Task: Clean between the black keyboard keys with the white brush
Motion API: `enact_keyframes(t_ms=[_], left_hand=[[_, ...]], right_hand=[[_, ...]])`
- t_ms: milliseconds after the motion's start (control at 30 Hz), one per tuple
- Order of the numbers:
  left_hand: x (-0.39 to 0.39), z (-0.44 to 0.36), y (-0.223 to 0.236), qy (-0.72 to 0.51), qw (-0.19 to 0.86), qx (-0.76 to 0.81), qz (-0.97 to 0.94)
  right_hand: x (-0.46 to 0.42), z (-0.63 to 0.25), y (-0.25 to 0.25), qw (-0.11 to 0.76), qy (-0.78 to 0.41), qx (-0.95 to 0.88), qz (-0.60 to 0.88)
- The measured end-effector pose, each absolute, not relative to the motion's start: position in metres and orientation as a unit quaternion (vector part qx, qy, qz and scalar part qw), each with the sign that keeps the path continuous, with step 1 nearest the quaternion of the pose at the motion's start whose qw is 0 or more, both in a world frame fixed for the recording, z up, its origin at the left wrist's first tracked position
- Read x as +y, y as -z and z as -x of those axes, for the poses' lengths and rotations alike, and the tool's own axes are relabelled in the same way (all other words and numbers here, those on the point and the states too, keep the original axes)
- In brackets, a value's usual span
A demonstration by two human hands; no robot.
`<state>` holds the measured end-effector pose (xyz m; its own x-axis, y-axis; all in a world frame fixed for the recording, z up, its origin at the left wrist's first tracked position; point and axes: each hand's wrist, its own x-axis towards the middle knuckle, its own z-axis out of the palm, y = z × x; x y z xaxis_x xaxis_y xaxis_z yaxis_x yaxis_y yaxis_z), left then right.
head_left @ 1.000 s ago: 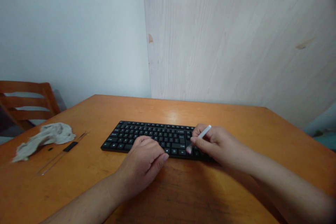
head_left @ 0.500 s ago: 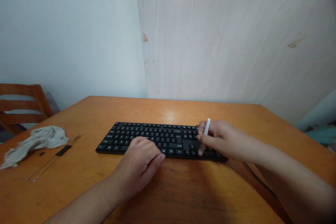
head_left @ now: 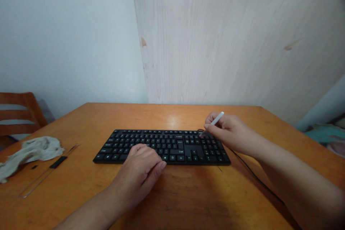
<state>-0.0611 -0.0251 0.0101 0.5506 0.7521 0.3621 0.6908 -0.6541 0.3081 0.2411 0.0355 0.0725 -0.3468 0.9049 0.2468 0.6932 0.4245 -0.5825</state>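
A black keyboard (head_left: 161, 147) lies flat on the wooden table. Over its front edge, left of the middle, rests my left hand (head_left: 144, 169), its fingers lying on the keys and its thumb out along the front edge; the fingertips are partly hidden. My right hand (head_left: 226, 127) is above the number pad, with thumb and fingers pinched round a slim white-handled brush (head_left: 217, 118). The brush leans up to the right, and its blurred lower tip is at the keys near the top of the number pad.
On the left of the table (head_left: 172, 208) lie a crumpled pale cloth (head_left: 40, 149), a thin clear strip with a black band (head_left: 58, 162) and a small black piece (head_left: 34, 167). A cable (head_left: 256, 176) runs under my right forearm. A wooden chair (head_left: 18, 115) stands at far left.
My right hand has moved the brush from the lower right of the keyboard up to the top of the number pad, tilting it more. My left hand stays on the keyboard. The view has shifted slightly.
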Motion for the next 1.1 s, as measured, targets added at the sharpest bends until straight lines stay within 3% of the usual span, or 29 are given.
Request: enact_keyframes(t_ms=[133,467,900,1100], left_hand=[[-0.025,0.062,-0.009,-0.236,0.059,0.408,-0.880],[-0.024,0.062,-0.008,-0.234,0.064,0.410,-0.879],[-0.027,0.060,-0.013,-0.234,0.068,0.409,-0.880],[-0.026,0.061,-0.013,-0.234,0.063,0.407,-0.881]], right_hand=[[0.044,-0.245,-0.070,0.263,-0.126,-0.798,0.528],[0.042,-0.238,-0.061,0.222,-0.123,-0.829,0.498],[0.023,-0.232,-0.074,0.152,-0.166,-0.854,0.470],[0.016,-0.231,-0.078,0.128,-0.239,-0.851,0.450]])
